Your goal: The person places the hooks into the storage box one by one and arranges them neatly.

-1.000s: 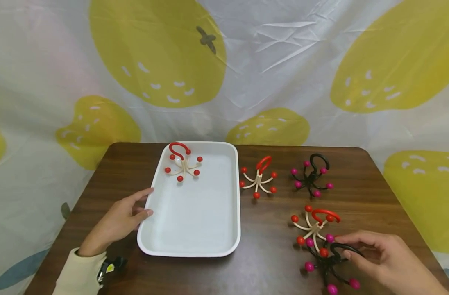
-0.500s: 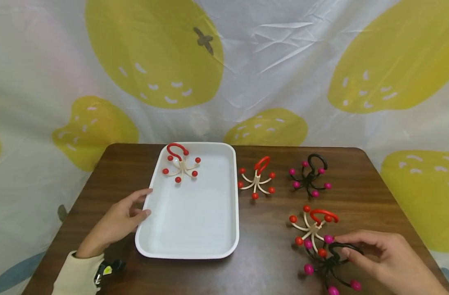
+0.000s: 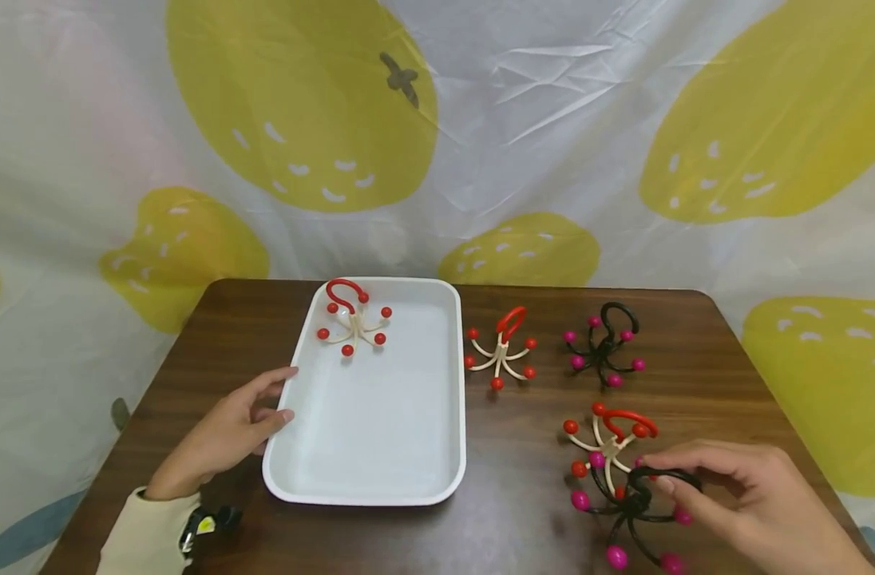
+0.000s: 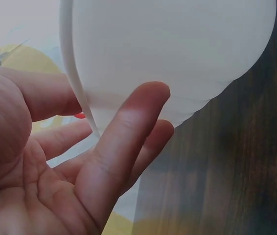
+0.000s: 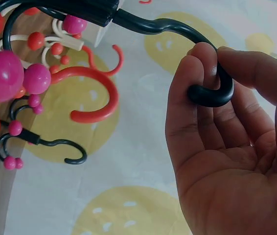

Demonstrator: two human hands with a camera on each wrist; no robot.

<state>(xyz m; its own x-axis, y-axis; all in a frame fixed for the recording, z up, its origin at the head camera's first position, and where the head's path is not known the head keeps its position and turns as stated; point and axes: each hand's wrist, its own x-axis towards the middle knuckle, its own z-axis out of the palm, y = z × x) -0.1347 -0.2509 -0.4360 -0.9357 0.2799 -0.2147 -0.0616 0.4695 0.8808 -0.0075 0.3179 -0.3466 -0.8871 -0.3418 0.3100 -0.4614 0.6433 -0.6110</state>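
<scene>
My right hand [image 3: 750,495] pinches the curved hook end of a black hanging hook [image 3: 635,499] with several pink ball-tipped arms. In the head view it overlaps a cream hanging hook [image 3: 611,449] with a red hook end and red balls. The right wrist view shows the black hook end [image 5: 214,98] between thumb and fingers. My left hand [image 3: 225,435] grips the left rim of a white tray [image 3: 373,501]; the left wrist view has fingers [image 4: 124,132] against the tray's underside [image 4: 168,49]. Inside the tray, at its far left, lies another cream-and-red hanging hook [image 3: 356,326].
Just right of the tray stands a cream-and-red hook [image 3: 501,351], and beyond it a black-and-pink one [image 3: 603,351]. The brown wooden table [image 3: 516,463] ends at a fruit-patterned cloth [image 3: 509,160] behind.
My right hand has shifted the black hook slightly left, and its balls now sit off their earlier spots. My left hand stays on the tray rim.
</scene>
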